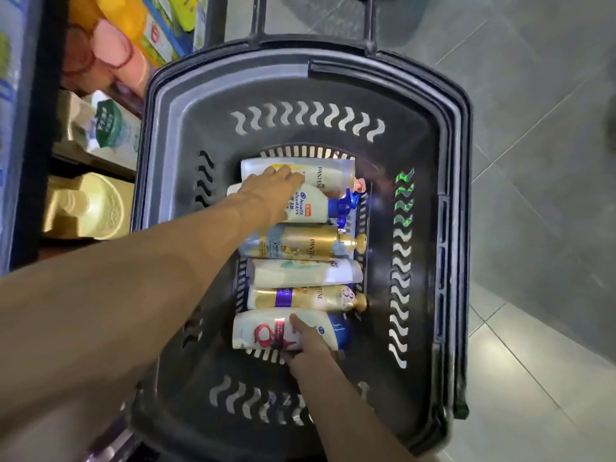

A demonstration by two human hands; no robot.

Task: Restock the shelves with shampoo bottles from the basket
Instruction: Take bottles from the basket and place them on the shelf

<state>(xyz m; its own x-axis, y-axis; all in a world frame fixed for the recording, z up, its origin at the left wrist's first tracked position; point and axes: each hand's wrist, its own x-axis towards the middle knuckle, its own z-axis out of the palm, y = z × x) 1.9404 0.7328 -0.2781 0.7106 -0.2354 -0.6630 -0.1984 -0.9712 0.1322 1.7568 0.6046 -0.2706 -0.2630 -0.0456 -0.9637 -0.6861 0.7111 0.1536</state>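
I log shampoo bottles (306, 245) lying crosswise on the basket (333, 125) floor, caps toward its right wall; right grip (311, 348) clasps the nearest bottle (263, 331), left grip (270, 191) rests flat, fingers unclenched, on the farthest bottles (333, 175).

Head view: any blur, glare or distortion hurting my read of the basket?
Head view: wide-angle lens bows the basket rim; shelf goods upper left are blurred; basket interior is dim, yet bottle labels read clearly; green glow at its right wall slots.
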